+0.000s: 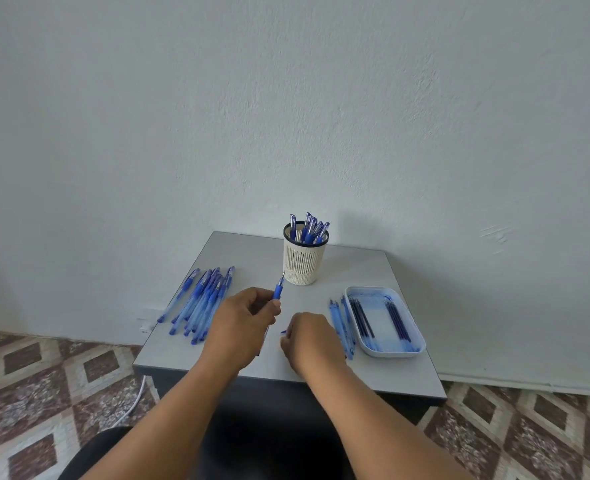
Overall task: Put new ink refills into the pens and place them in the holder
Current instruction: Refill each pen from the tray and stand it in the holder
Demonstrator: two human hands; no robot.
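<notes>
some pens (309, 227) stand in the holder (302, 263) at the bench's (383, 368) far edge. many pens (200, 299) wait by the left edge. the left hand's (241, 320) fingers pinch one pen (279, 289); the right hand's (309, 337) fingers curl on something small and blue.

My counter (373, 271) is pale grey, the pens (200, 303) blue, the holder (302, 263) cream with a dark rim, the floor (37, 382) brown-and-beige diamonds.

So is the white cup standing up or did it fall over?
Standing up. The cup sits flat on the table, and blue pens poke out of its top.
</notes>
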